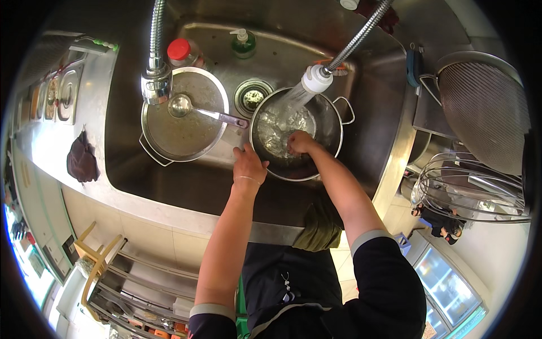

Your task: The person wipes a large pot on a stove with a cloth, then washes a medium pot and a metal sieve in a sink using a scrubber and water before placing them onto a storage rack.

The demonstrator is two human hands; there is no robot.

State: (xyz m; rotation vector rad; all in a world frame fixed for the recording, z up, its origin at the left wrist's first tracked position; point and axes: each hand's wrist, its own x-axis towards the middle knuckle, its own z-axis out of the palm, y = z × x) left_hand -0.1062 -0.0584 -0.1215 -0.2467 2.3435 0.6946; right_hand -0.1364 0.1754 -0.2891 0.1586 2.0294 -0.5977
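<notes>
A round stainless steel pot (341,146) stands in the right part of the sink, with water splashing in its bottom. My left hand (249,164) grips its near left edge, thumb at the rim; the hand covers whatever handle is there. Down inside the pot is my right hand (301,143), its fingers curled, and whether they hold something is hidden. From above, a white spray head (316,79) on a flexible metal hose pours water into the pot. Left of it sits a second wide pot (190,131) of cloudy water, with a ladle (218,116) lying across its rim.
The metal sink (148,180) has a drain (254,96) between the pots. Behind stand a red-lidded jar (180,50) and a green pump bottle (243,44). A chrome tap head (156,87) hangs over the left pot. Cloths (319,231) drape the front edge; a strainer (482,110) and whisk (470,186) hang right.
</notes>
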